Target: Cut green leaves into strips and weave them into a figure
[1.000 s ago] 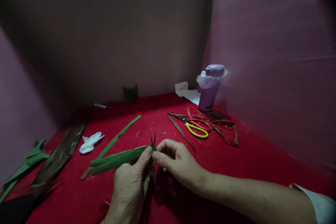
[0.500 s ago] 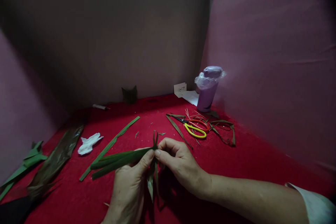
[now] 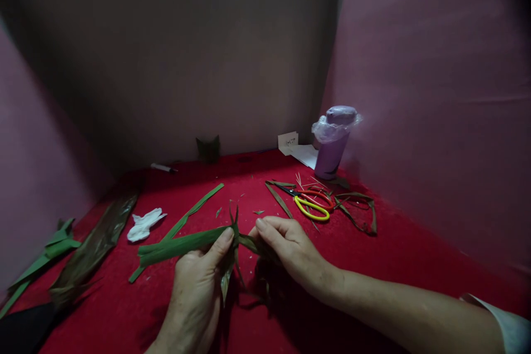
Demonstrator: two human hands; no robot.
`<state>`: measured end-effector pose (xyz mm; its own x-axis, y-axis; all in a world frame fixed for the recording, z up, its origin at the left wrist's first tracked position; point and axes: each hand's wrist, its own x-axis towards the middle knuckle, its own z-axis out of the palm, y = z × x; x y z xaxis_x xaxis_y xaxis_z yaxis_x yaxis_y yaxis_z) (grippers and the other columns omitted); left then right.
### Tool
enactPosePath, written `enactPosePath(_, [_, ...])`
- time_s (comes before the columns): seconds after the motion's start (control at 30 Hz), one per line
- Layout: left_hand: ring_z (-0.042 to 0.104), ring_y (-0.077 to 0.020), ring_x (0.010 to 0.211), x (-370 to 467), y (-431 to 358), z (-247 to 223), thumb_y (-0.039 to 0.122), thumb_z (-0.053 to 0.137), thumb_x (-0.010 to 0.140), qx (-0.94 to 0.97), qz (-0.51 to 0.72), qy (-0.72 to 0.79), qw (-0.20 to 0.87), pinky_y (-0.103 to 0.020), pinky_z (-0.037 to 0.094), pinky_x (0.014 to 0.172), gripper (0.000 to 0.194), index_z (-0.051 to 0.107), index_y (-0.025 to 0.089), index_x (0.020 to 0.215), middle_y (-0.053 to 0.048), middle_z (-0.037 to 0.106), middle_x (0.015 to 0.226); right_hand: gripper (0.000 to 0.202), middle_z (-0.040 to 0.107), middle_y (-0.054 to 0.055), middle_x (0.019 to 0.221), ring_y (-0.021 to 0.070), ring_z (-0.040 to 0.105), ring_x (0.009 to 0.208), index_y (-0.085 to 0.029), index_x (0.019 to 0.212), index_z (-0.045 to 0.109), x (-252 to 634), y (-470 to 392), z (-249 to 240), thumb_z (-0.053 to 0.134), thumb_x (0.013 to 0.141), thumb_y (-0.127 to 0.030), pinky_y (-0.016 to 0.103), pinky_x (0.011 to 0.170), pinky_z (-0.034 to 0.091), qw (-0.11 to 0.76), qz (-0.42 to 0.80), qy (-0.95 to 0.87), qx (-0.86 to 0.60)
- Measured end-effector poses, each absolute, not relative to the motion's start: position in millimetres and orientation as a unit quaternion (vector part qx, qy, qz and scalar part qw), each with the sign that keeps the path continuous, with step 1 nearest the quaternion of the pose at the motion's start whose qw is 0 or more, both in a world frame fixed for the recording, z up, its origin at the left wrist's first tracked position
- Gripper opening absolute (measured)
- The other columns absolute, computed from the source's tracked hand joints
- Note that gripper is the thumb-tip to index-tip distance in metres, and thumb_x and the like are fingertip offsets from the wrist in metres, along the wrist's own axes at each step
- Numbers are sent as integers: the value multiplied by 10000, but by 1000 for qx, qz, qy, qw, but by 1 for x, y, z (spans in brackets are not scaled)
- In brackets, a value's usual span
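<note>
A bundle of long green leaf strips (image 3: 182, 243) lies in my left hand (image 3: 199, 282), its thumb pressing on top near the knotted end. From that end thin pointed tips stick up and narrow leaf ends hang below. My right hand (image 3: 286, 246) pinches a darker leaf strip (image 3: 249, 243) that runs out of the knot to the right. The thumb and index finger are closed on it; its far part is lost in shadow under the hand. Beyond my hands rest scissors (image 3: 311, 202) with one red and one yellow handle.
Dry leaf strips (image 3: 369, 213) lie right of the scissors. A purple tumbler (image 3: 332, 149) with plastic wrap stands behind, near white paper (image 3: 306, 155). On the left are a crumpled tissue (image 3: 145, 225), a wide brown leaf (image 3: 95, 249) and folded green leaves (image 3: 53, 246).
My right hand has drawn away from my left, pulling the darker strip out to the right. The green bundle has turned flatter side up. The view has shifted slightly.
</note>
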<state>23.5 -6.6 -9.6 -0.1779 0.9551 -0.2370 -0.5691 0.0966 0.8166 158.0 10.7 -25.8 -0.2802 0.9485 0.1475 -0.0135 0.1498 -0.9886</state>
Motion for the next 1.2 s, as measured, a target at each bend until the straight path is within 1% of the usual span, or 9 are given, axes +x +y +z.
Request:
enactPosePath(0.13, [633, -131, 549, 22, -7, -10, 113, 792, 528, 226, 642, 445, 582, -203, 523, 518, 234, 679, 95, 733, -33, 707, 636, 205, 481, -38, 608, 75, 410, 525, -151, 703, 544, 159, 13, -23, 624, 760, -331, 204, 486, 319, 432, 547, -604, -386])
enactPosePath(0.33, [643, -153, 547, 21, -7, -11, 111, 772, 561, 232, 616, 445, 607, -230, 533, 513, 203, 681, 94, 741, -50, 710, 650, 137, 493, -39, 575, 78, 422, 509, -159, 666, 543, 162, 18, -24, 515, 798, -186, 210, 490, 335, 420, 500, -647, -395])
enactPosePath(0.47, [650, -168, 544, 21, -8, -11, 84, 755, 569, 228, 601, 441, 627, -243, 537, 499, 230, 687, 86, 788, -72, 716, 670, 71, 574, 7, 746, 133, 520, 703, -175, 789, 605, 166, 18, -27, 539, 806, -155, 262, 643, 409, 430, 339, -718, -430])
enactPosePath(0.57, [646, -156, 542, 21, -7, -11, 68, 748, 567, 226, 618, 441, 610, -225, 534, 496, 222, 684, 84, 779, -66, 715, 666, 183, 554, 53, 955, 182, 503, 905, -188, 960, 604, 168, 12, -26, 585, 786, -137, 323, 791, 395, 481, 187, -762, -390])
enactPosePath(0.63, [641, -144, 544, 21, -6, -11, 61, 747, 562, 222, 633, 443, 595, -215, 534, 509, 215, 682, 85, 765, -54, 710, 647, 123, 549, 54, 905, 186, 495, 868, -187, 927, 618, 169, 7, -24, 563, 819, -164, 336, 780, 378, 482, 120, -789, -362])
enactPosePath(0.73, [638, -138, 560, 21, -6, -11, 77, 758, 557, 218, 642, 448, 582, -217, 535, 531, 208, 678, 89, 748, -42, 707, 647, 105, 571, 48, 792, 188, 488, 774, -183, 842, 632, 167, 1, -22, 543, 852, -238, 343, 725, 348, 423, 81, -818, -380])
enactPosePath(0.87, [639, -150, 581, 21, -7, -11, 109, 781, 536, 224, 637, 457, 579, -242, 529, 541, 243, 675, 99, 754, -39, 711, 693, 140, 591, 33, 755, 178, 493, 737, -178, 754, 597, 163, 1, -21, 621, 804, -307, 322, 688, 343, 384, 137, -810, -421])
enactPosePath(1.03, [626, -151, 611, 18, -9, -17, 199, 783, 572, 263, 616, 477, 569, -253, 506, 570, 264, 687, 96, 795, -43, 703, 716, 128, 564, -9, 719, 125, 500, 678, -175, 669, 558, 161, 3, -16, 644, 761, -198, 257, 620, 369, 386, 280, -756, -447])
enactPosePath(1.2, [607, -155, 613, 16, -8, -19, 301, 782, 569, 309, 601, 539, 503, -255, 481, 562, 283, 709, 113, 767, -50, 710, 736, 114, 545, -30, 597, 91, 468, 556, -160, 643, 599, 161, 2, -12, 601, 754, -185, 222, 526, 354, 358, 412, -706, -452])
